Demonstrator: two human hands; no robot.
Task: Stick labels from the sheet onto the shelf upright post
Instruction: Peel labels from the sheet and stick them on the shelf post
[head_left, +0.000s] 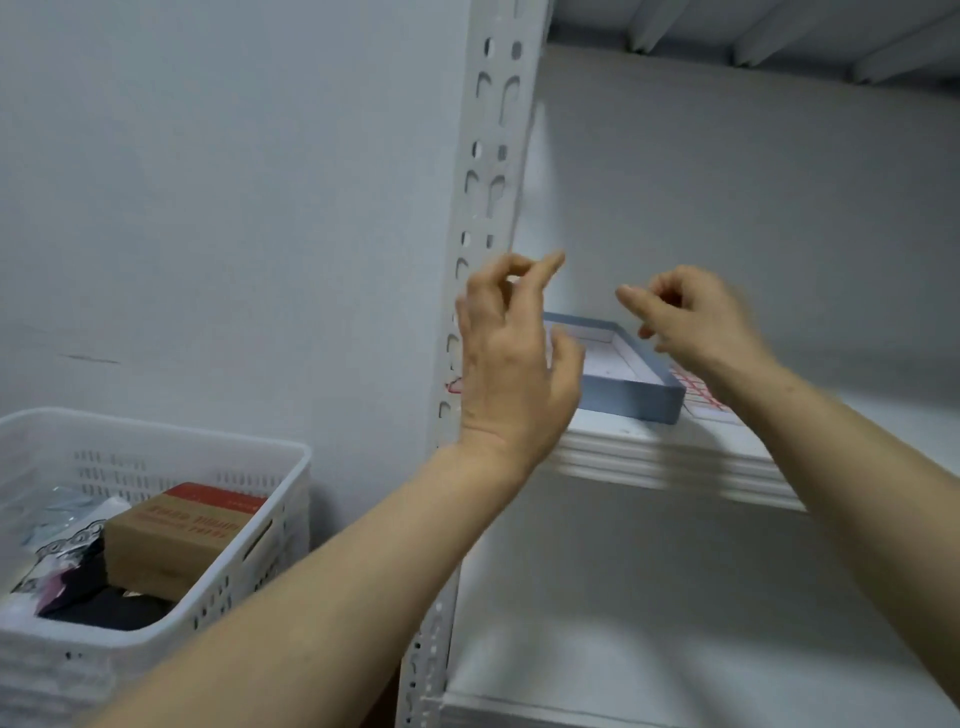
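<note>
Inspecting the scene, we find both hands raised at mid-frame in front of the shelving. The left hand (511, 358) is held against the shelf upright post (485, 197), which runs from top centre to bottom centre of the frame. Its fingers (550, 266) are curled, with thumb and forefinger drawn close together near the post. Something pale shows between them, but we cannot tell whether it is a label. The right hand (698, 325), just right of centre, is blurred. Its fingers (631, 297) are loosely curled with the forefinger reaching leftward, and we see nothing in them.

The label sheet (701, 399), white with a red grid, lies flat on the shelf board (649, 460) at centre right. It is partly hidden by the right wrist and sits just beside a shallow blue box (631, 397).

A small red mark (455, 385) shows on the post's left edge, beside the left hand. We judge it may be a label already stuck, though it is too small to confirm. The post above the hands carries no label.

Our assessment: the task is at an early stage. At most one label appears placed, and much of the post remains to be labelled.

At lower left, a white basket (218, 439) holds a brown carton (176, 525) and takes no part.
</note>
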